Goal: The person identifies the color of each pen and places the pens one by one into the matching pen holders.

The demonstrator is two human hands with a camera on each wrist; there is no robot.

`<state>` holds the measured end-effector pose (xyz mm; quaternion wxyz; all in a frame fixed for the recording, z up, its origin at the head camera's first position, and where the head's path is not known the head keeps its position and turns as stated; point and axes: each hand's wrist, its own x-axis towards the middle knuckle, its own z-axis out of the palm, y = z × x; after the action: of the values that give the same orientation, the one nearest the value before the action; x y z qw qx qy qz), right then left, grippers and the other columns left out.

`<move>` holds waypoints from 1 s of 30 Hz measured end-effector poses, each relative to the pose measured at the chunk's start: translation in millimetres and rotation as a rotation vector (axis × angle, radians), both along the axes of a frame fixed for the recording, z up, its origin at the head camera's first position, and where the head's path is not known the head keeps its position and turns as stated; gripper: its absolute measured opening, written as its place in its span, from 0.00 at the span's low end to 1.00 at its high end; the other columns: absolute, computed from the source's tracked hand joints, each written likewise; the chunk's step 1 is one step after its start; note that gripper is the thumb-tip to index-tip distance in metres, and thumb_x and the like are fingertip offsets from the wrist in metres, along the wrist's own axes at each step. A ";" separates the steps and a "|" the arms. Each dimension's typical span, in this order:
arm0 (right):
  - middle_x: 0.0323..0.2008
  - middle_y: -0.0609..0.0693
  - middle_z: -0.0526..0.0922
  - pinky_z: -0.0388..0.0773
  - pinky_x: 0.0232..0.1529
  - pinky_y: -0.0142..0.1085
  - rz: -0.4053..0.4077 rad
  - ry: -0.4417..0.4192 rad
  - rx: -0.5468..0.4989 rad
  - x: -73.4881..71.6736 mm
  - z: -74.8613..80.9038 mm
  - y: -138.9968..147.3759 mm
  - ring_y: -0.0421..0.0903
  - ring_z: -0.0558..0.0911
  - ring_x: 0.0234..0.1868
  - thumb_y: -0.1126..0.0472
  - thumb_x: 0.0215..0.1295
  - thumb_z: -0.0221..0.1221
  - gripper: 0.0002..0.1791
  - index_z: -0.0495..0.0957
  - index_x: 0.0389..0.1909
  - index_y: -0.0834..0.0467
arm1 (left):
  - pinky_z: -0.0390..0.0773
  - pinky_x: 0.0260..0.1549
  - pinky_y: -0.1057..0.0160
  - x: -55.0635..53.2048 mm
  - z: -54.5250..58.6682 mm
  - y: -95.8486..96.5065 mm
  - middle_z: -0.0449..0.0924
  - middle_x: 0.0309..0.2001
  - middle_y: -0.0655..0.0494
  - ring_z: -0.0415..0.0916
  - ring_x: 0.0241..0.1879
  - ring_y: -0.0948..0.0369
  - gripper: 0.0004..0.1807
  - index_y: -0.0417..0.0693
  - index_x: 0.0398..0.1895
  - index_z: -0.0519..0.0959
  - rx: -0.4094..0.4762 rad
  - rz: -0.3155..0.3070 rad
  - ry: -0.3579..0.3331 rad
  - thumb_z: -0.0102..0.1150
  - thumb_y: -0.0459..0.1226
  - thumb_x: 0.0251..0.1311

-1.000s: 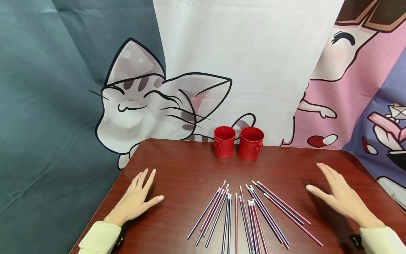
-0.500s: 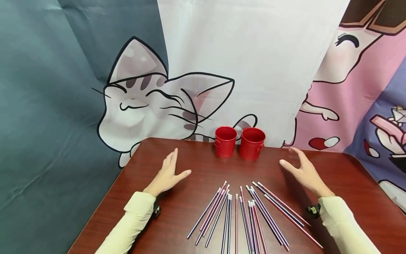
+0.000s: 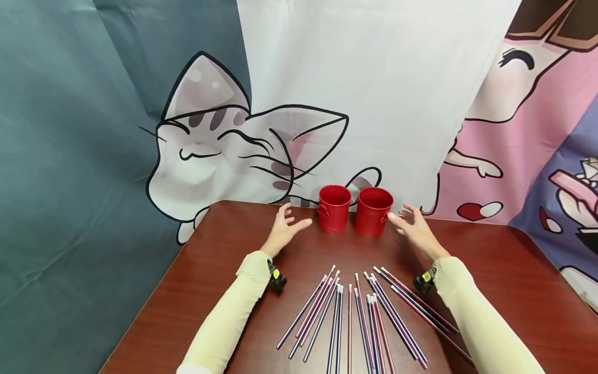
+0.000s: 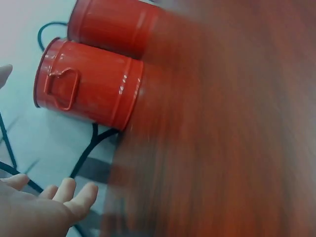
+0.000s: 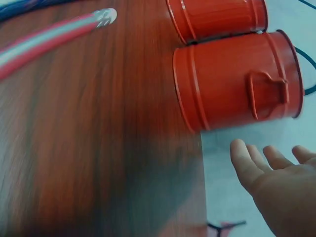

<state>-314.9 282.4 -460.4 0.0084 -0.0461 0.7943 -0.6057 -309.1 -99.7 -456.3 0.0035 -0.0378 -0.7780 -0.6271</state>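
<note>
Two red metal buckets with small side handles stand side by side near the table's back edge, a left bucket (image 3: 334,210) and a right bucket (image 3: 372,215). My left hand (image 3: 283,228) is just left of the left bucket, thumb toward it and fingers spread, with nothing in it. In the left wrist view, a gap shows between the fingers (image 4: 81,200) and the left bucket (image 4: 91,81). My right hand (image 3: 415,228) is beside the right bucket, its thumb overlapping that bucket's handle in the head view. Its fingers (image 5: 244,160) are loosely bent and hold nothing.
Several pencils (image 3: 349,322) with white eraser ends, pinkish-red and dark blue, lie fanned out on the brown table (image 3: 224,234) between my forearms. A cartoon-printed cloth (image 3: 299,78) hangs right behind the table's back edge.
Both hands have moved forward and inward from the table's sides to either side of the buckets. The buckets and pencils have stayed in place.
</note>
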 end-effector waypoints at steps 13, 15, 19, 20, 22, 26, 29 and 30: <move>0.69 0.58 0.48 0.58 0.63 0.50 -0.065 0.000 -0.046 -24.1 15.9 -39.8 0.57 0.55 0.66 0.41 0.55 0.59 0.50 0.39 0.70 0.49 | 0.63 0.58 0.47 -39.4 -0.3 36.8 0.50 0.68 0.45 0.55 0.65 0.49 0.55 0.57 0.71 0.47 0.242 -0.084 -0.093 0.71 0.51 0.40; 0.67 0.57 0.51 0.61 0.60 0.49 -0.068 0.023 -0.049 -34.0 2.9 -37.5 0.56 0.56 0.64 0.42 0.54 0.60 0.48 0.43 0.69 0.47 | 0.63 0.58 0.48 -40.8 1.4 41.7 0.51 0.68 0.45 0.55 0.65 0.49 0.55 0.57 0.70 0.47 0.200 -0.081 -0.090 0.70 0.51 0.41; 0.64 0.53 0.57 0.67 0.54 0.44 -0.081 0.057 -0.020 -50.1 -16.5 -34.1 0.52 0.60 0.60 0.39 0.52 0.61 0.47 0.46 0.68 0.44 | 0.64 0.58 0.51 -44.7 3.7 49.5 0.53 0.67 0.47 0.55 0.65 0.48 0.53 0.58 0.70 0.48 0.100 -0.068 -0.070 0.69 0.51 0.42; 0.63 0.52 0.58 0.67 0.53 0.42 -0.097 0.056 -0.026 -52.0 -17.8 -34.6 0.50 0.61 0.59 0.38 0.51 0.61 0.46 0.47 0.67 0.43 | 0.65 0.57 0.51 -46.1 4.3 51.6 0.53 0.67 0.47 0.55 0.65 0.48 0.53 0.59 0.70 0.48 0.084 -0.069 -0.064 0.69 0.51 0.42; 0.63 0.53 0.58 0.66 0.55 0.44 -0.107 0.056 -0.012 -46.8 -9.5 -39.8 0.51 0.61 0.60 0.38 0.52 0.60 0.47 0.46 0.68 0.45 | 0.66 0.57 0.51 -49.2 5.5 55.6 0.53 0.67 0.48 0.54 0.65 0.48 0.53 0.60 0.70 0.48 0.068 -0.074 -0.052 0.69 0.51 0.42; 0.64 0.56 0.57 0.62 0.59 0.48 -0.126 0.058 -0.020 -27.1 15.8 -54.9 0.52 0.60 0.61 0.42 0.53 0.62 0.48 0.46 0.69 0.53 | 0.66 0.57 0.51 -54.7 7.0 63.8 0.54 0.67 0.51 0.53 0.64 0.51 0.53 0.62 0.70 0.48 0.040 -0.081 -0.046 0.70 0.51 0.41; 0.64 0.56 0.57 0.61 0.60 0.48 -0.122 0.054 -0.038 -14.5 30.6 -64.5 0.52 0.60 0.62 0.46 0.53 0.63 0.49 0.46 0.69 0.56 | 0.66 0.56 0.53 -58.9 6.7 69.9 0.55 0.66 0.54 0.54 0.63 0.54 0.55 0.62 0.69 0.49 0.009 -0.075 -0.023 0.72 0.51 0.38; 0.64 0.55 0.57 0.61 0.60 0.48 -0.120 0.045 -0.044 -11.7 34.1 -66.8 0.52 0.59 0.62 0.48 0.54 0.63 0.49 0.45 0.69 0.56 | 0.66 0.56 0.53 -60.2 6.3 71.9 0.56 0.65 0.55 0.55 0.63 0.55 0.55 0.61 0.69 0.49 0.001 -0.072 -0.010 0.72 0.51 0.37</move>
<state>-326.6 215.6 -426.4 -0.0470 -0.0121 0.7821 -0.6212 -369.4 -27.7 -450.0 -0.0231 -0.0626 -0.7759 -0.6273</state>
